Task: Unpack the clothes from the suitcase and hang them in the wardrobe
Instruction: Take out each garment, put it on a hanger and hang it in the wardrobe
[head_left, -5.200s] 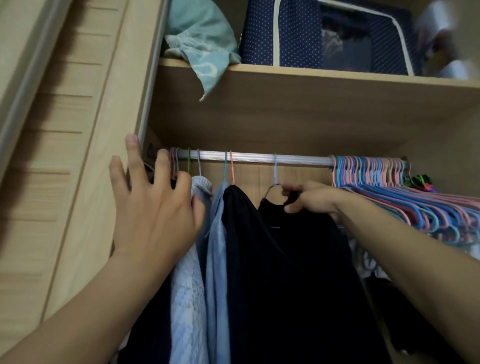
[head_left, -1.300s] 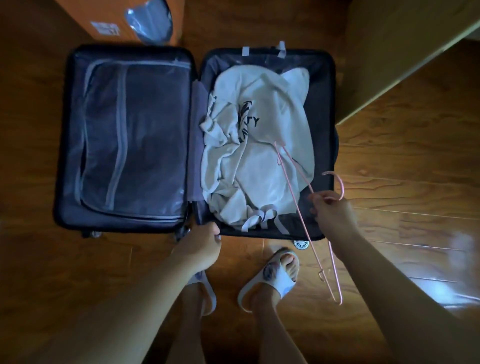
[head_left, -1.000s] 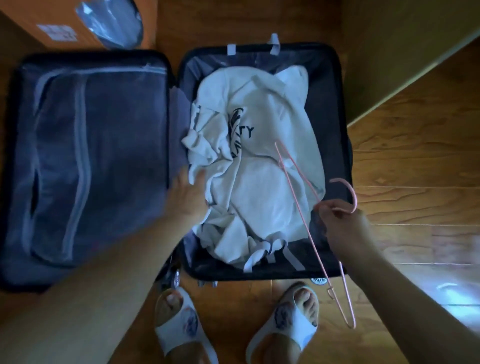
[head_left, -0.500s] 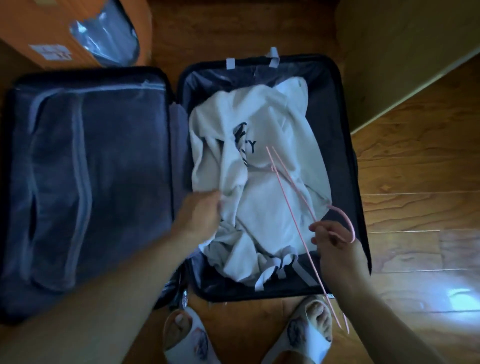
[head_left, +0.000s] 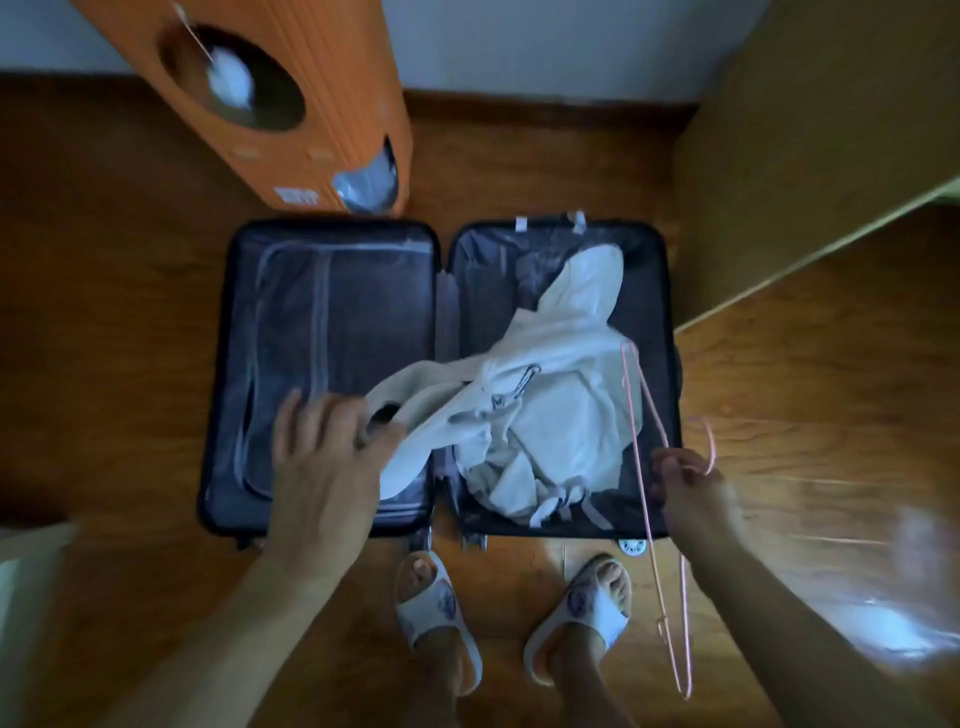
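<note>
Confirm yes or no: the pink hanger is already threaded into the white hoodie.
No: the right hand holds the pink hanger bare beside the white hoodie, which the left hand is pulling from the suitcase.

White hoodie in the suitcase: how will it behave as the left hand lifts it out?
Probably floppy: the white hoodie already stretches and sags where the left hand grips it. It looks bulky yet one-hand light. Trailing folds may drag over the suitcase rim.

Under my feet runs a warm brown wooden floor (head_left: 130, 322), glossy at the right. A pale wall (head_left: 545, 41) stands ahead. A light wooden panel (head_left: 810, 171) rises on the right.
</note>
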